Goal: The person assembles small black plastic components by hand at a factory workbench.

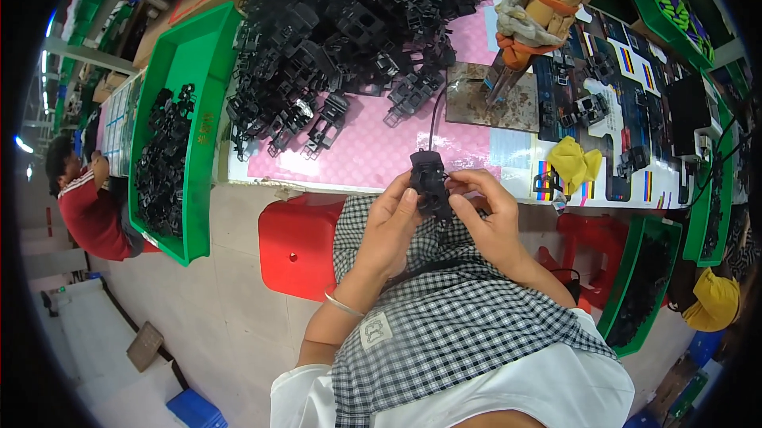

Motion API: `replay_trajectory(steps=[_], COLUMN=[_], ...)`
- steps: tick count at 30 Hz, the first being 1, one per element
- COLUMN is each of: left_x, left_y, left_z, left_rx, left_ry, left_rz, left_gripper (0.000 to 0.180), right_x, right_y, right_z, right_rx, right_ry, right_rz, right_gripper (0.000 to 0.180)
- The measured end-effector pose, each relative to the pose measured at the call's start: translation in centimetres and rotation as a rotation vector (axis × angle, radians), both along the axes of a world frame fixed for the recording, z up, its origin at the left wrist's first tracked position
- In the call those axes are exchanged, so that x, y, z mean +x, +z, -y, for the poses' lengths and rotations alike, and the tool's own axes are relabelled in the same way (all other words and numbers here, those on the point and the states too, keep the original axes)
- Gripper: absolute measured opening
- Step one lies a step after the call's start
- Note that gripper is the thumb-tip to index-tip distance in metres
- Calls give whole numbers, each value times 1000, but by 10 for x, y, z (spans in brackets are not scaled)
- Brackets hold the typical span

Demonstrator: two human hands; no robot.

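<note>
My left hand (389, 225) and my right hand (488, 214) hold one black plastic part (430, 183) between them, just in front of the table's near edge and over my checked apron. A thin black wire (434, 114) runs up from the part onto the pink mat (373, 150). A big heap of the same black plastic parts (341, 31) covers the far left half of the mat.
A long green tray (198, 63) with black parts stands left of the table. A metal plate with a cloth-wrapped upright tool (508, 79), a yellow cloth (573, 162) and more green bins (643, 285) are to the right. A red stool (298, 245) is below; another person (87, 198) sits far left.
</note>
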State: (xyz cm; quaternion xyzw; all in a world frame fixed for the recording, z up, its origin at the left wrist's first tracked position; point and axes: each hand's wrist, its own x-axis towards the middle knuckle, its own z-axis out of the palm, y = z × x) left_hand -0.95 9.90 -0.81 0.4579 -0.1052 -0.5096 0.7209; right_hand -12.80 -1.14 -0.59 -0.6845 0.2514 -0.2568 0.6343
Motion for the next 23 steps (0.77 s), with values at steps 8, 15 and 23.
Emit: replay_trajectory(steps=[8,15,23], left_x=[-3,-5,-5], left_y=[0,1,3], left_z=[10,23,43], left_rx=[-14,84,146], left_ry=[-65,-13,-57], left_rz=[-175,173,141], left_gripper=[37,37,40], right_x=[-4,0,3], right_y=[-4,-5,-17], right_z=[8,10,19], right_rx=[320,72,181], right_ry=[-7,-29,-177], right_rz=[38,46,99], right_gripper=[33,38,33])
